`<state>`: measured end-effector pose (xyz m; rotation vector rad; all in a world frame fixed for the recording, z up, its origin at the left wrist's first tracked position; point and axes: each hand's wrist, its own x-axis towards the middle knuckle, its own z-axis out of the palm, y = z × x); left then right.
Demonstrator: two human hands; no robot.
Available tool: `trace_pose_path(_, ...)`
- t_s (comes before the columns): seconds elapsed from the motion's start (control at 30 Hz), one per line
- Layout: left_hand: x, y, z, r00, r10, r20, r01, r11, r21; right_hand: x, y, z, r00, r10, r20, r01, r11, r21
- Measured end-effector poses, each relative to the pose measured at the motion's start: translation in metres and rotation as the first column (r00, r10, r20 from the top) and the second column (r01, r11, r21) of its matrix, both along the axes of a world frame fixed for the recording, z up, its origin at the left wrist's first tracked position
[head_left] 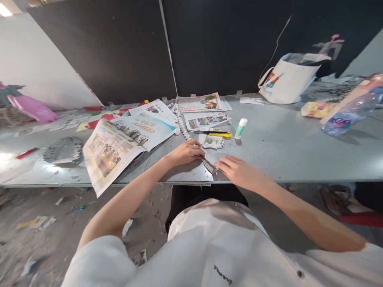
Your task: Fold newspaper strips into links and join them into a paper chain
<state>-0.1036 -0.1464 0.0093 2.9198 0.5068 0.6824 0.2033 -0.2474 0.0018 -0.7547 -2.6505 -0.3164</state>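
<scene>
Pinching a narrow printed paper strip [209, 165] at its opposite ends, the left hand [189, 152] and right hand [235, 169] have their fingers curled nearly closed, close to the near edge of the grey table [287, 153]. An uneven pull could skew or tear it. Just far of them lies a yellow utility knife [222, 134]; a careless reach could cut. The upright glue stick [240, 129], far and right, could topple if knocked.

Bright lamp [5, 10] top L, glare on tabletop [287, 147], blurry edges w/ distort.
</scene>
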Motion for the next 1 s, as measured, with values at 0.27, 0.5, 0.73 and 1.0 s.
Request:
trace_pose_path(0.27, -0.001, -0.001, 0.001, 1.0, -0.006, 0.012, 0.006, 1.0, 0.0, -0.001, 0.005, 0.008, 0.991, 0.122, 0.047, -0.125, 0.989, 0.078)
trace_pose_path(0.5, -0.002, -0.001, 0.003, 1.0, 0.002, 0.026, -0.001, 1.0, -0.029, 0.0, 0.005, 0.004, 0.986, 0.153, 0.059, -0.159, 0.982, 0.104)
trace_pose_path(0.73, -0.005, -0.002, 0.009, 1.0, 0.02, 0.0, -0.02, 0.995, -0.096, 0.0, 0.008, 0.003, 0.98, 0.197, 0.034, -0.2, 0.972, 0.12)
trace_pose_path(1.0, -0.005, -0.005, 0.014, 0.999, 0.029, -0.027, -0.032, 0.992, -0.124, -0.005, 0.009, -0.006, 0.988, 0.142, -0.067, -0.136, 0.986, 0.093)
